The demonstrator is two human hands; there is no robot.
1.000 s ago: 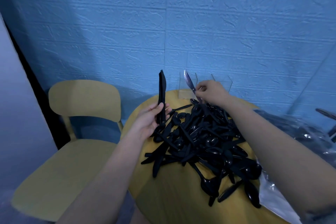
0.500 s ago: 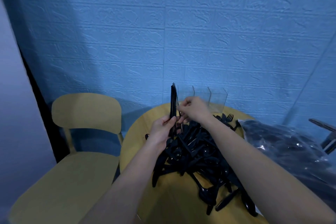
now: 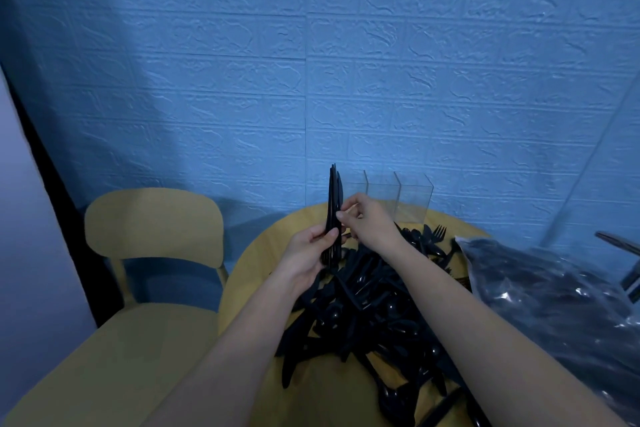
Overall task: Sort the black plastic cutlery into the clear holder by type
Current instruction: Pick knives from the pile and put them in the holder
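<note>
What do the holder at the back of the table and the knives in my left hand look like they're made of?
Holder: probably clear acrylic or a similar rigid plastic; the wall shows through it and its thin edges catch light. It could be glass.
Knives, gripped in the left hand: black plastic with a dull sheen, thin and moulded in one piece.

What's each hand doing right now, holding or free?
Left hand: holding an upright bundle of black plastic knives.
Right hand: fingertips pinching at the same bundle; a firm grip cannot be told.
</note>
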